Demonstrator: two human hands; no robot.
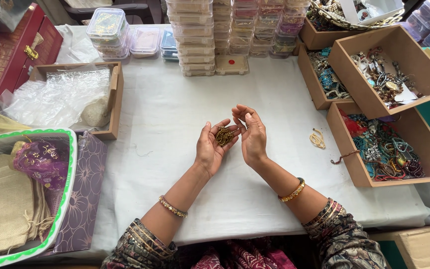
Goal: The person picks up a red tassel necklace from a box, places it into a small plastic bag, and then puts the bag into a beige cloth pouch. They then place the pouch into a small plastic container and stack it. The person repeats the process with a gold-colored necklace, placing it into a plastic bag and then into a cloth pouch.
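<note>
Bronze-coloured chain jewellery [224,135] sits bunched in the upturned palm of the left hand [212,145], fingers loosely curled round it: a cupped grip, not clenched. Right hand [250,133] is just beside that grip, palm turned toward it, fingers slightly bent and released, holding nothing; its fingertips [238,112] are close above the chain, contact unclear. Both hands hover over the white cloth-covered surface [175,129]. Gold bangles on both wrists, patterned sleeves at the near edge. To the right of the grip, well apart, a small gold piece [317,139] lies loose on the cloth; further right, a beaded strand [343,157] hangs over the edge of a wooden tray [349,164] filled with mixed beaded jewellery. More wooden trays [343,62] of jewellery sit beyond it. Straight ahead of the grip, at the far side of the surface, stacks of clear plastic boxes [195,40]. Left of the grip, well apart, a wooden box [116,94] holding crumpled clear plastic wrap; nearer on the left, a green-rimmed basket [64,199] with burlap pouches and a purple organza pouch [41,162]. Red case [11,55] at far left corner.
</note>
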